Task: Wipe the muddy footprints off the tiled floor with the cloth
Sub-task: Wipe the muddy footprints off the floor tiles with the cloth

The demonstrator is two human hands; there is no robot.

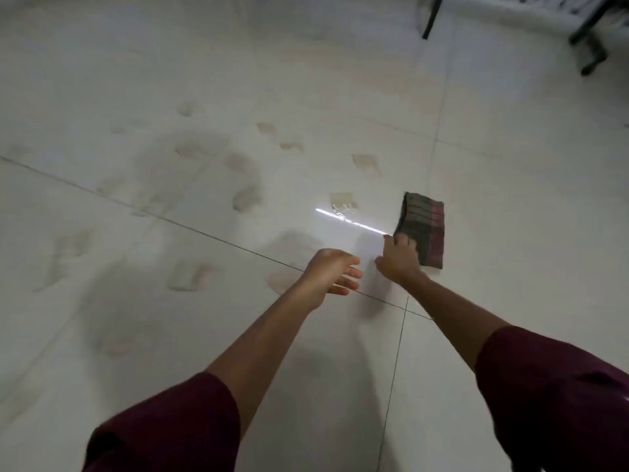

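Two bare forearms reach out from dark maroon sleeves (pixel 177 424) that end just past the elbows. The sleeve cloth is plain, loose and softly creased, with no print or cuff trim visible. The left hand (pixel 332 274) and right hand (pixel 398 258) wear no rings, watch or gloves.

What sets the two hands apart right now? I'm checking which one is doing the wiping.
The right hand rests on the folded cloth, fingers on its near edge; the left hand touches nothing. The right hand is down at the floor; the left hand hovers, fingers loosely spread. Both reach forward from maroon sleeves.
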